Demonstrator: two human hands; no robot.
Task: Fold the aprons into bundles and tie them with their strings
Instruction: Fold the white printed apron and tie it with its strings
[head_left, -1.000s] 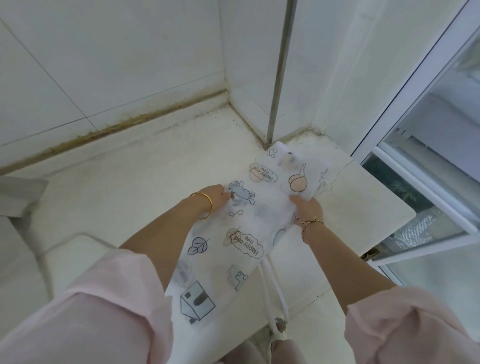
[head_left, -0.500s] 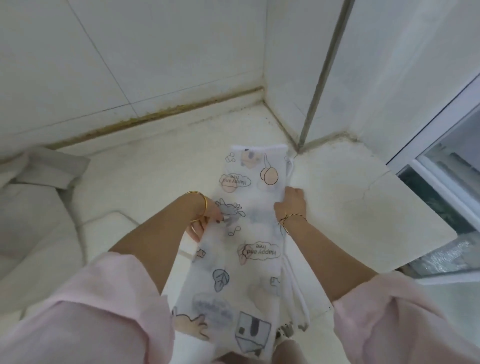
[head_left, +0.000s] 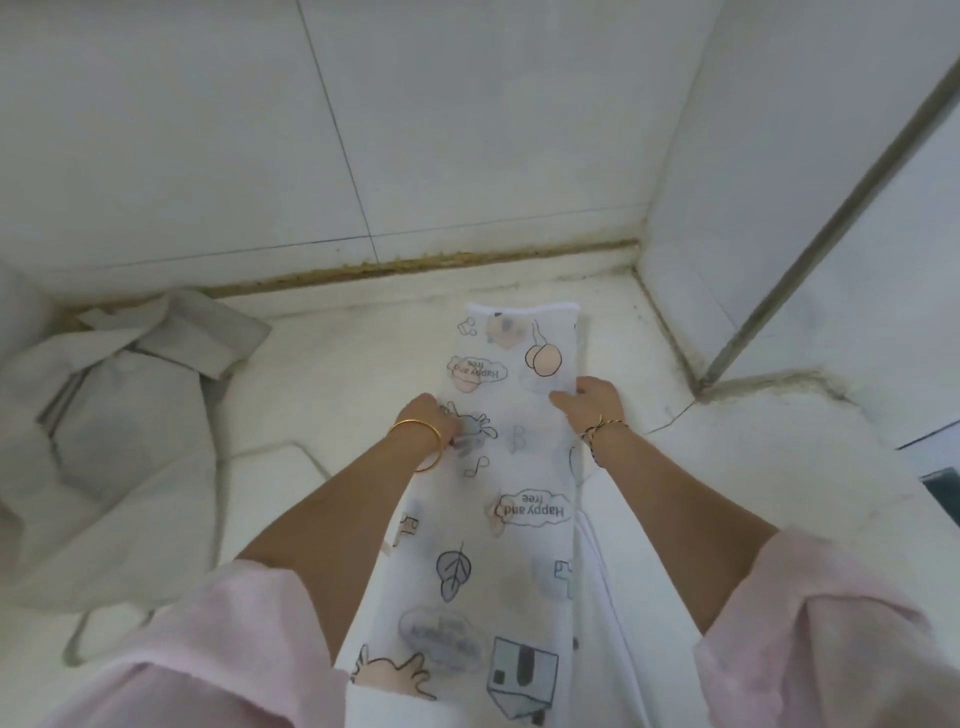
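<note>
The person wears a soft, pale pink top. The left sleeve (head_left: 218, 649) and the right sleeve (head_left: 831, 623) are wide and loose, and they bunch up near the elbows. A thin, shiny gold bangle (head_left: 410, 424) goes round the wrist of the left hand (head_left: 428, 413). Thin twisted string bracelets (head_left: 602, 427), gold and dark, go round the wrist of the right hand (head_left: 595, 400).
</note>
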